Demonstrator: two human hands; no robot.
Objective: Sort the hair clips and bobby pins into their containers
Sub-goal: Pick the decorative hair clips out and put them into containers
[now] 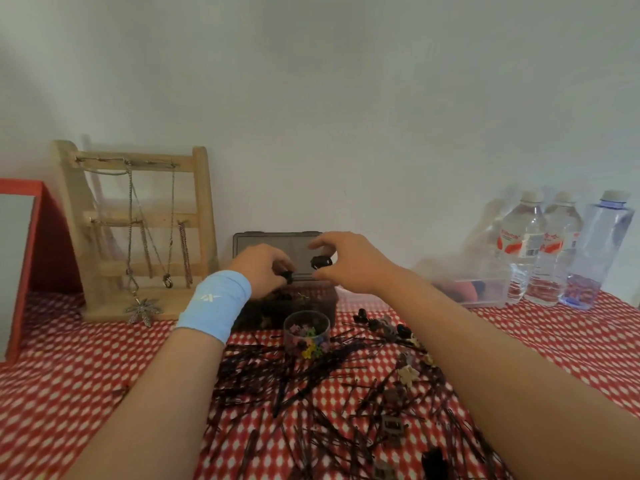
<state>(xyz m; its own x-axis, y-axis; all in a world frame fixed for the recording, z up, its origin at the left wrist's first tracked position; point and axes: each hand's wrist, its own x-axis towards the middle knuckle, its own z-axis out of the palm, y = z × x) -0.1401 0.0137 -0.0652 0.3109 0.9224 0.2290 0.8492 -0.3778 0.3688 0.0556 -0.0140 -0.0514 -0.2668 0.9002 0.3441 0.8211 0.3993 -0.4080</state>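
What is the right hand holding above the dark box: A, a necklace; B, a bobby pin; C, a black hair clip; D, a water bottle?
C: the right hand pinches a black hair clip above the open dark box, while the left hand holds a smaller black clip.

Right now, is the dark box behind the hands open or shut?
Open. The dark box has its lid standing up against the wall; the left hand and right hand each hold a black clip above it.
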